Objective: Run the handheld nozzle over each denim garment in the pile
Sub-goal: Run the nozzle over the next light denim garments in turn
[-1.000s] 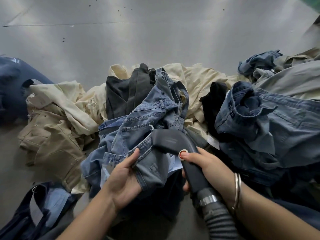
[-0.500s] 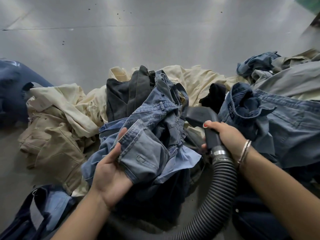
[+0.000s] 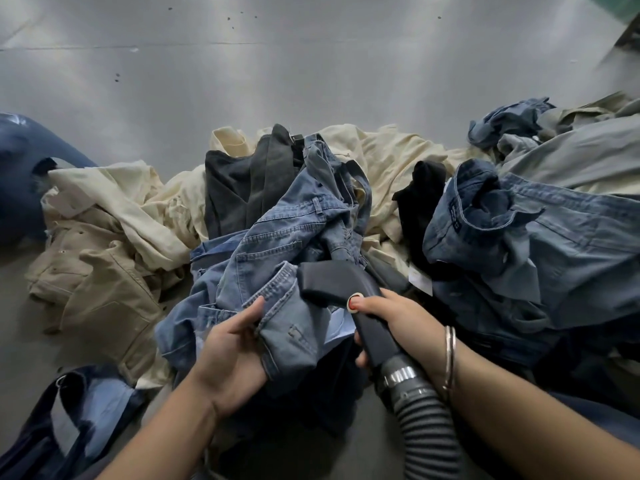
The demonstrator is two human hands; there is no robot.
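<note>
A light blue denim garment [image 3: 277, 244] lies crumpled in the middle of the pile. My left hand [image 3: 232, 351] grips its near folded edge, thumb on top. My right hand [image 3: 398, 317] grips the black handheld nozzle [image 3: 332, 282], thumb on its round button. The nozzle's wide mouth presses on the denim just beside my left thumb. A ribbed grey hose [image 3: 426, 427] runs from the nozzle down to the bottom edge. More blue denim [image 3: 540, 244] is heaped at the right.
Cream and beige garments [image 3: 114, 237] lie left and behind. A dark grey garment [image 3: 242, 181] sits at the back of the pile, a black one [image 3: 419, 195] right of centre. Dark navy cloth [image 3: 69, 420] lies at lower left. The grey floor [image 3: 311, 81] stretches beyond.
My right hand has drawn the nozzle from the far right side of the denim back toward me, onto its near fold. My left hand keeps its hold on the fold.
</note>
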